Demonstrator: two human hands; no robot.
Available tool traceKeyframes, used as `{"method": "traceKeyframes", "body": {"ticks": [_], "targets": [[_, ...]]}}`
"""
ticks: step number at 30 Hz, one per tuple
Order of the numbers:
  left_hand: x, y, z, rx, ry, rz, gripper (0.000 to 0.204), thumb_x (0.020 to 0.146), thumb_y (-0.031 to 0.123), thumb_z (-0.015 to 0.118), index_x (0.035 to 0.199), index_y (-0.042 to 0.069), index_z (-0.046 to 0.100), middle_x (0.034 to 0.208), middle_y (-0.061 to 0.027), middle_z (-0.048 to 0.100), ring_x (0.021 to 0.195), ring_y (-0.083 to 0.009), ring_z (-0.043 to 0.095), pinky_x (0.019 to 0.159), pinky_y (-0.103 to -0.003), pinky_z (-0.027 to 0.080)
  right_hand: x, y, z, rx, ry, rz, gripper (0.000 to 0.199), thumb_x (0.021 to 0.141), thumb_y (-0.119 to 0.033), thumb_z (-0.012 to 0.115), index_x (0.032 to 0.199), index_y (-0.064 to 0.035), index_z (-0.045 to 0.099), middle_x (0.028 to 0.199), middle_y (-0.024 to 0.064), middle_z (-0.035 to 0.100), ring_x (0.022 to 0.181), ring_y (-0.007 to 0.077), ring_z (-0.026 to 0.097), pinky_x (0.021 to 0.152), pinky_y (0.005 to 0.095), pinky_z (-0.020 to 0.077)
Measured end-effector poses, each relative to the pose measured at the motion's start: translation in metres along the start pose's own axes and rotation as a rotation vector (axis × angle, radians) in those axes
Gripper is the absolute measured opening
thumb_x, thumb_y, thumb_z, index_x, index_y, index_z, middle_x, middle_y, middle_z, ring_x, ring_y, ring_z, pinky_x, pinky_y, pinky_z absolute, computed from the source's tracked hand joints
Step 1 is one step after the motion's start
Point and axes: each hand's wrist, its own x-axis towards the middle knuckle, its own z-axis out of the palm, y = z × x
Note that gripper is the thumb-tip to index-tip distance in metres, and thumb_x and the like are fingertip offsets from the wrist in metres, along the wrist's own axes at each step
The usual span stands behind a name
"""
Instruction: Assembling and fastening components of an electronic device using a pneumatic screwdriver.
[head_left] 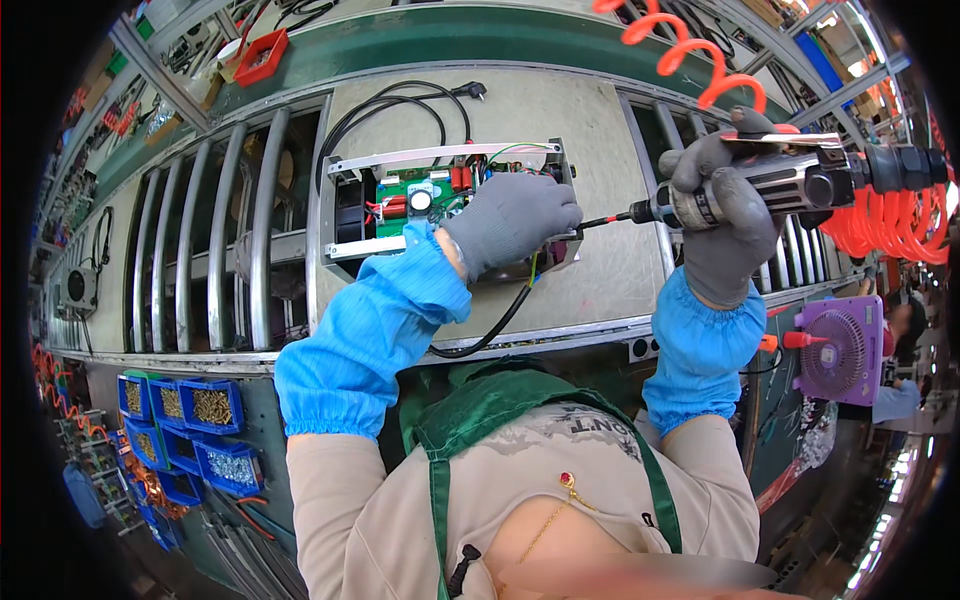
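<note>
A metal-framed electronic unit (350, 248) lies on a metal plate, its green circuit board (392, 190), red parts and a dark fan (350, 210) showing. My left hand (515, 222), in a grey glove, is over the unit's right end with its fingers curled and closed; what they grip is hidden. From the right, my gloved right hand (725, 200) is wrapped round a power screwdriver (790, 187), held level. Its thin bit (605, 221) points left and reaches the unit's right end beside my left fingers. The exact contact of its tip cannot be made out.
A black power cord with a plug (470, 91) lies behind the unit. Metal rollers (200, 230) flank the plate (590, 120). Blue bins of screws (212, 408) stand at the lower left, a purple fan (840, 350) at the right. An orange coiled hose (680, 50) hangs above.
</note>
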Motion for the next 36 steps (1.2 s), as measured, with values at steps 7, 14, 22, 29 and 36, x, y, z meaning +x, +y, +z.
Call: {"method": "traceKeyframes", "body": {"ticks": [7, 14, 22, 29, 36], "targets": [[0.004, 0.0, -0.005, -0.028, -0.084, -0.028, 0.012, 0.083, 0.018, 0.054, 0.092, 0.015, 0.06, 0.087, -0.0044, 0.057, 0.081, -0.0253, 0.061, 0.064, -0.038, 0.05, 0.002, 0.004, 0.012, -0.041, -0.104, 0.076, 0.049, 0.072, 0.003, 0.057, 0.121, 0.0046, 0.049, 0.072, 0.0094, 0.059, 0.063, 0.0185, 0.06, 0.071, 0.0383, 0.0526], [0.009, 0.0, -0.012, -0.051, -0.162, -0.022, 0.012, 0.084, 0.015, 0.055, 0.094, 0.012, 0.06, 0.092, -0.0064, 0.056, 0.088, -0.0255, 0.062, 0.069, -0.037, 0.053, 0.003, 0.015, 0.004, 0.001, -0.412, 0.06, 0.057, 0.069, -0.013, 0.059, 0.123, -0.0008, 0.046, 0.059, 0.0007, 0.043, 0.051, 0.0141, 0.047, 0.055, 0.0327, 0.0418], [0.012, -0.001, -0.004, -0.08, -0.048, -0.149, 0.016, 0.08, 0.016, 0.059, 0.096, 0.011, 0.06, 0.1, -0.0086, 0.057, 0.097, -0.0276, 0.059, 0.078, -0.038, 0.051, -0.005, 0.009, 0.028, -0.209, -0.126, 0.122, 0.057, 0.067, -0.009, 0.053, 0.123, 0.0002, 0.046, 0.059, 0.002, 0.043, 0.051, 0.0149, 0.046, 0.058, 0.0359, 0.0432], [0.01, -0.002, -0.013, 0.209, 0.005, -0.21, 0.062, 0.06, 0.047, 0.071, 0.117, 0.024, 0.061, 0.131, -0.0103, 0.047, 0.116, -0.0312, 0.048, 0.091, -0.057, 0.036, -0.009, 0.01, 0.039, -0.225, -0.117, 0.103, 0.057, 0.063, 0.005, 0.051, 0.12, 0.0047, 0.046, 0.062, 0.0068, 0.049, 0.055, 0.0163, 0.051, 0.059, 0.035, 0.0485], [0.028, -0.009, -0.025, 0.039, -0.287, -0.168, 0.065, 0.053, 0.053, 0.075, 0.112, 0.027, 0.063, 0.126, -0.0016, 0.05, 0.112, -0.029, 0.049, 0.084, -0.047, 0.041, -0.017, 0.007, 0.044, -0.349, 0.104, 0.089, 0.058, 0.067, 0.0, 0.045, 0.125, 0.0024, 0.044, 0.056, 0.0034, 0.039, 0.049, 0.0167, 0.044, 0.056, 0.0362, 0.0432]]}}
